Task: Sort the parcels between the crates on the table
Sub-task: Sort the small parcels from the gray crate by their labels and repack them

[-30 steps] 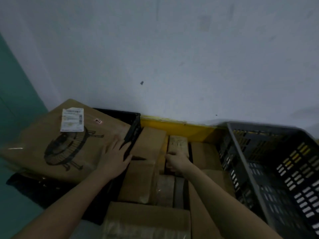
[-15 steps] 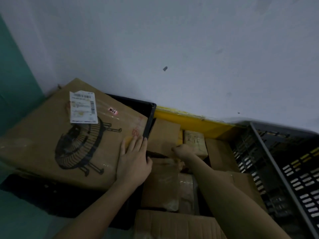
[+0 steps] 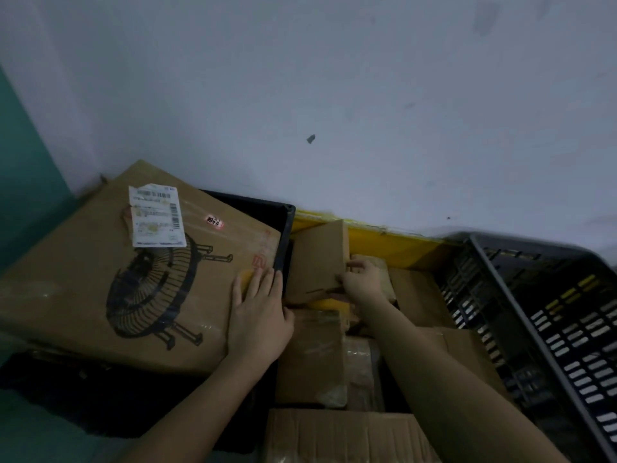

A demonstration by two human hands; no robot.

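A small brown cardboard parcel (image 3: pixel 317 262) stands tilted up on edge at the far left corner of the yellow crate (image 3: pixel 384 240), its plain face turned toward the black crate (image 3: pixel 283 228) beside it. The right hand (image 3: pixel 362 282) grips the parcel's right edge, fingers curled over it and thumb low against its face. Around it the yellow crate is packed tight with more cardboard parcels (image 3: pixel 314 355), some wrapped in clear tape, lying flat and touching one another.

The left hand (image 3: pixel 258 322) lies flat, fingers straight and together, pressing on the near right corner of a large cardboard box (image 3: pixel 100 295) printed with a fan drawing and bearing a white shipping label (image 3: pixel 156 215). That box sits slanted across the top of the black crate, covering most of it; only the crate's far right corner shows.

To the right, touching the yellow crate, stands a grey slotted crate (image 3: pixel 551 322) whose visible inside holds no parcels. A pale wall (image 3: pixel 334 95) closes the far side just behind all three crates.
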